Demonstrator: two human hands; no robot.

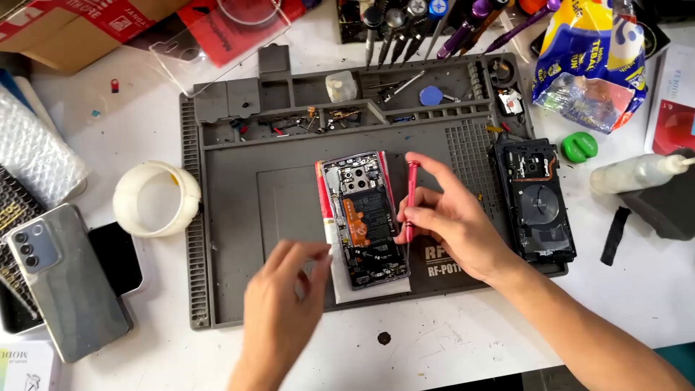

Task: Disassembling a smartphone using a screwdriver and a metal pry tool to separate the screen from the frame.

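Centrally, opened phone (364,217) lies on grey repair mat (232,217) w/ guts up. Right hand (452,221) pinches red screwdriver (411,199) upright at phone's right edge for control; left hand (286,286), fingers loosely curled & empty, steadies near-left corner.

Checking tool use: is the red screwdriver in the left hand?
No, the right hand holds the red screwdriver beside the opened phone, while the left hand holds no tool.

Far left: brown cardboard box (69,32) with red label (87,16). Beside it, clear blister pack (217,36) over red card. Far right: yellow-and-blue crinkled plastic bag (590,61). Right edge: white-and-red card (672,101). Near left corner: white printed leaflet (25,366).
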